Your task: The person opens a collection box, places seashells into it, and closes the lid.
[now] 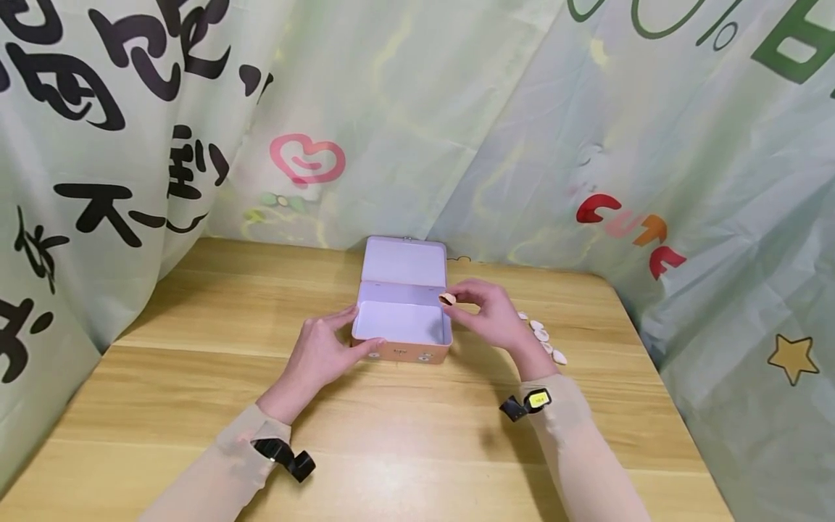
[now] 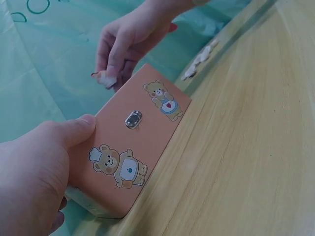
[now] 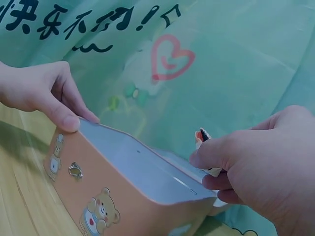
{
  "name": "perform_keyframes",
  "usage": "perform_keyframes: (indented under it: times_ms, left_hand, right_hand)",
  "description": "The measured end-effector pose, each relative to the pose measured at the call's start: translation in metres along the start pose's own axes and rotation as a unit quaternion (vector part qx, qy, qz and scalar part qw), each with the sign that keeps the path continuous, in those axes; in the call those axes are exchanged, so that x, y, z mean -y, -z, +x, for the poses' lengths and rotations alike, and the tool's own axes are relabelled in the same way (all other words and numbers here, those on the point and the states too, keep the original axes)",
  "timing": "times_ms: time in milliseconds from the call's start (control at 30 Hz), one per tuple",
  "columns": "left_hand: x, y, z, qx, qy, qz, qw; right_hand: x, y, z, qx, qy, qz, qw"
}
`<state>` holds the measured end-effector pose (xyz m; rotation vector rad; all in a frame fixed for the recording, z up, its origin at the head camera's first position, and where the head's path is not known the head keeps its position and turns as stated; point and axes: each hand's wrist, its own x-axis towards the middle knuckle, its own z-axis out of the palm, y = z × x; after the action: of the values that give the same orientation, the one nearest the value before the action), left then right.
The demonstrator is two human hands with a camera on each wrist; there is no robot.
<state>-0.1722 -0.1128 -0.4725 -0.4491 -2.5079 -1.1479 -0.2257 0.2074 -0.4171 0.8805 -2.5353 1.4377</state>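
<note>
A small tin box (image 1: pixel 407 354) with an orange outside and a lilac inside stands on the table, its hinged lid (image 1: pixel 404 262) tipped back. Printed bears (image 2: pixel 119 164) and a metal clasp (image 2: pixel 133 119) decorate its front. My left hand (image 1: pixel 318 351) grips the left front corner, thumb on the front wall and fingers along the left side. Above the right rim, my right hand (image 1: pixel 492 315) pinches a small flat piece (image 1: pixel 446 298), whitish with orange and dark marks. Nothing lies on the visible part of the box's floor.
Several small white pieces (image 1: pixel 540 334) lie on the wooden table (image 1: pixel 391 449) to the right of the box, beside my right wrist. A printed curtain (image 1: pixel 404 130) hangs close behind the table and along both sides. Each wrist wears a black strap (image 1: pixel 280 453).
</note>
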Motion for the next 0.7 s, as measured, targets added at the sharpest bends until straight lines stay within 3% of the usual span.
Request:
perform_keyframes:
  times_ms: [300, 700]
  left_hand:
    - [0.000, 0.000, 0.001, -0.006, -0.004, 0.001, 1.0000]
    - [-0.001, 0.001, 0.002, 0.001, 0.002, 0.002, 1.0000]
  right_hand:
    - [0.002, -0.011, 0.015, 0.030, 0.005, -0.026, 0.9992]
    - [-0.003, -0.034, 0.037, 0.067, 0.028, -0.013, 0.9972]
